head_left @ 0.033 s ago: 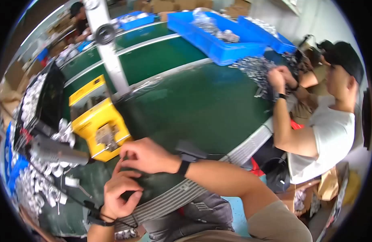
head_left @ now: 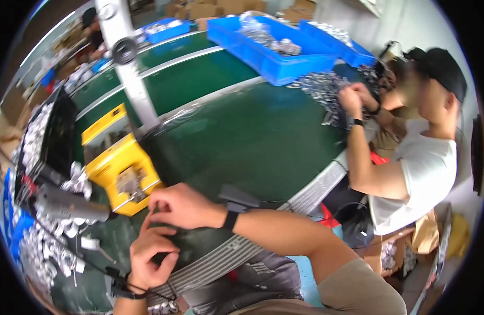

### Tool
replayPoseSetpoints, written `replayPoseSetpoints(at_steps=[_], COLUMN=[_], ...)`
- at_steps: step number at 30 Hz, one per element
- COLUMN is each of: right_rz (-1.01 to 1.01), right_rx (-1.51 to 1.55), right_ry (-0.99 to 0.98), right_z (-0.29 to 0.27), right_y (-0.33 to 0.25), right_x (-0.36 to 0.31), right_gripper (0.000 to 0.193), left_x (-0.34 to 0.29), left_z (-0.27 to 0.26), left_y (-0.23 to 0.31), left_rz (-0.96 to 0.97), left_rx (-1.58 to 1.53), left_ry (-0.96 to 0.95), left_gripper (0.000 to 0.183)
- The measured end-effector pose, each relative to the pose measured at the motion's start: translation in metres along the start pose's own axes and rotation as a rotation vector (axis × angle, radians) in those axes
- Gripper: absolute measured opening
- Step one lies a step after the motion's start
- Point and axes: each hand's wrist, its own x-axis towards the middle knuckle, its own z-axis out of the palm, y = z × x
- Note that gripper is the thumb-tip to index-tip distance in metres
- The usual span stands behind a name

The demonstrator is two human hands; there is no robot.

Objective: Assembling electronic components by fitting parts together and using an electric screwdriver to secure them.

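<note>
My right hand (head_left: 183, 206) reaches across in front of the yellow machine (head_left: 123, 173), thumb and fingers pinched together. Anything between those fingertips is too small or hidden to make out. Just below it, my left hand (head_left: 151, 257) has its index finger raised to the right hand's fingertips. Its thumb stands apart from the curled middle fingers, and no object shows in its palm. A metal fixture (head_left: 130, 182) sits on the machine's front, close to my right fingertips. Dark bands circle both my wrists.
A grey cylindrical tool (head_left: 68, 203) and piles of white parts (head_left: 42, 252) lie at the left. Blue bins (head_left: 284, 65) stand at the back of the green table (head_left: 242, 142). At the right, a co-worker (head_left: 415, 168) handles small metal pieces (head_left: 323, 92). A white post (head_left: 131, 79) rises behind the machine.
The whole scene sits slightly further left in the picture. Both hands keep nearly the same pose and place beside the yellow machine.
</note>
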Motion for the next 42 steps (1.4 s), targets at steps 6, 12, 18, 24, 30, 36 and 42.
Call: replayPoseSetpoints(at_steps=[6,12,18,24,30,36,42], right_rz=[0.058,0.093,0.077,0.022,0.066,0.099,0.132], right_rx=[0.014,0.07,0.115,0.062,0.087,0.048,-0.04], right_ry=[0.065,0.012,0.042,0.097,0.104,0.083,0.101], right_z=[0.003,0.003,0.003,0.005,0.008,0.008,0.015], right_y=[0.0,0.0,-0.003,-0.001,-0.004,-0.007,-0.01], right_x=[-0.001,-0.001,-0.002,-0.003,-0.002,-0.005,-0.005], right_gripper=[0.023,0.021,0.017,0.019,0.016,0.018,0.011], left_x=[0.0,0.006,0.008,-0.002,0.0,-0.001,-0.014], left_z=[0.001,-0.005,-0.006,0.004,-0.006,-0.006,-0.001], left_y=[0.0,0.019,0.022,0.005,0.007,0.004,-0.001], left_rz=[0.011,0.035,0.019,-0.029,-0.04,0.007,0.062], left_rx=[0.069,-0.003,-0.025,0.003,0.042,0.002,-0.061], left_ry=[-0.022,-0.113,-0.059,-0.029,-0.082,-0.087,0.008], left_gripper=[0.011,0.01,0.003,0.004,0.009,0.009,0.005])
